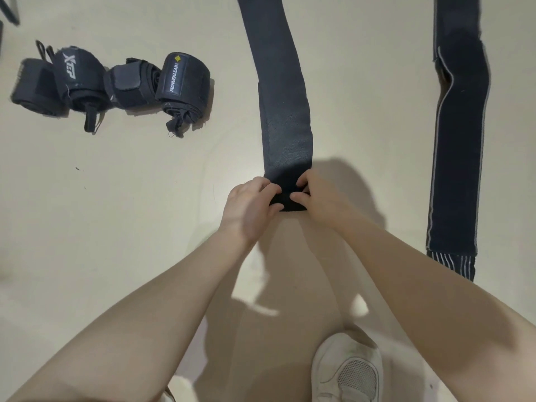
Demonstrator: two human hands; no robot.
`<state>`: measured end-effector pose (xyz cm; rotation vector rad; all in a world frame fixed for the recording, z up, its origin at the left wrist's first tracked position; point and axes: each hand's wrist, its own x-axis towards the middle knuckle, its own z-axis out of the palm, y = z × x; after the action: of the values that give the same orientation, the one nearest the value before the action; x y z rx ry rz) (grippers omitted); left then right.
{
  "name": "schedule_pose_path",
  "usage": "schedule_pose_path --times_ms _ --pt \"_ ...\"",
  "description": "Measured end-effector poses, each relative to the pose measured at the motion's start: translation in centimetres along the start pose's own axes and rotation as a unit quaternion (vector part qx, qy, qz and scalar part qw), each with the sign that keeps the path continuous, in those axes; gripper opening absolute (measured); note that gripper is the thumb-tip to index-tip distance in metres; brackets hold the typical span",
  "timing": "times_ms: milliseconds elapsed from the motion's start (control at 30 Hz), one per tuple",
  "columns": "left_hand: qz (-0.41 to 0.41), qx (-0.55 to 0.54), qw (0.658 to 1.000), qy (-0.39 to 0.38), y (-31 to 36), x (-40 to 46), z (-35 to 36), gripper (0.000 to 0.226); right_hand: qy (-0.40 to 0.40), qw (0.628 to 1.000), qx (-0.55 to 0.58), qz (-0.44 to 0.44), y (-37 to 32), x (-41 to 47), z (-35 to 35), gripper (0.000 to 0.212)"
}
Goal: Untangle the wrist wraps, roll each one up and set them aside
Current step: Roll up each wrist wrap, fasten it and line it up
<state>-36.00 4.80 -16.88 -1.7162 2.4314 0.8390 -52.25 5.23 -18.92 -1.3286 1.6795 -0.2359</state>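
Observation:
A long black wrist wrap (282, 111) lies flat on the pale floor, running from the top of the view down to my hands. Its near end is folded into a small tight roll (287, 203). My left hand (251, 207) pinches the roll's left side with curled fingers and thumb. My right hand (317, 198) pinches its right side the same way. A second unrolled black wrap (458, 140) with grey edging and a striped end lies straight along the right.
Several rolled-up black wraps (110, 82) sit in a row at the upper left, some with loose thumb loops. My white shoe (348, 372) is at the bottom centre on the beige floor (145, 213). A dark object's edge (8, 13) shows at the top left corner.

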Motion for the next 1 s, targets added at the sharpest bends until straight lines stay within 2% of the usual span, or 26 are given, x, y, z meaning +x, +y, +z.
schedule_pose_path --times_ms 67,133,200,300,367,467,567,667,733,800,867,933,1000 --pt "-0.011 -0.01 1.0 0.027 0.0 0.3 0.0 0.029 0.045 0.998 0.034 0.002 -0.5 0.0 -0.1 0.024" --pt "-0.03 -0.031 0.998 0.045 0.3 0.7 -0.1 0.026 0.133 0.987 -0.058 -0.074 -1.0 -0.8 0.3 0.009" --pt "-0.056 -0.045 0.997 0.035 0.6 1.2 -0.3 0.026 0.194 0.953 -0.178 -0.152 -0.7 -1.5 1.0 0.015" --pt "-0.089 -0.076 0.992 0.037 0.8 1.5 -0.4 0.019 0.206 0.9 -0.314 -0.222 0.5 -1.9 1.4 0.013" --pt "-0.092 -0.09 0.991 0.043 0.8 1.6 -0.5 0.013 0.195 0.885 -0.344 -0.246 0.8 -1.8 1.0 0.014" --pt "-0.077 -0.086 0.993 0.038 0.3 1.7 -0.6 0.016 0.17 0.891 -0.345 -0.244 0.7 -1.2 0.4 0.015" --pt "-0.017 -0.047 0.998 0.027 0.0 1.2 -0.7 0.027 0.142 0.9 -0.341 -0.232 0.3 -0.8 -0.3 0.031" --pt "0.004 -0.013 1.0 0.012 0.1 1.0 -0.8 0.042 0.055 0.929 -0.319 -0.182 -0.2 -0.3 -0.6 0.028" --pt "-0.006 0.016 1.0 -0.008 0.1 1.1 -1.0 0.037 0.0 0.967 -0.205 -0.15 -0.2 0.1 -0.9 0.029" --pt "-0.008 0.012 1.0 -0.006 0.1 1.3 -1.2 0.033 -0.036 0.996 -0.012 -0.075 -0.4 0.4 -1.6 0.029" --pt "-0.024 -0.029 0.999 0.002 0.2 1.6 -1.4 0.028 -0.01 0.994 0.101 -0.032 -0.4 0.6 -1.9 0.026" --pt "-0.053 -0.054 0.997 0.001 0.5 2.3 -1.6 0.025 0.089 0.994 0.031 -0.064 -0.6 0.5 -1.3 0.014" --pt "-0.087 -0.07 0.994 0.007 0.6 3.1 -1.8 0.022 0.183 0.97 -0.104 -0.121 -1.0 0.4 -0.4 0.01"
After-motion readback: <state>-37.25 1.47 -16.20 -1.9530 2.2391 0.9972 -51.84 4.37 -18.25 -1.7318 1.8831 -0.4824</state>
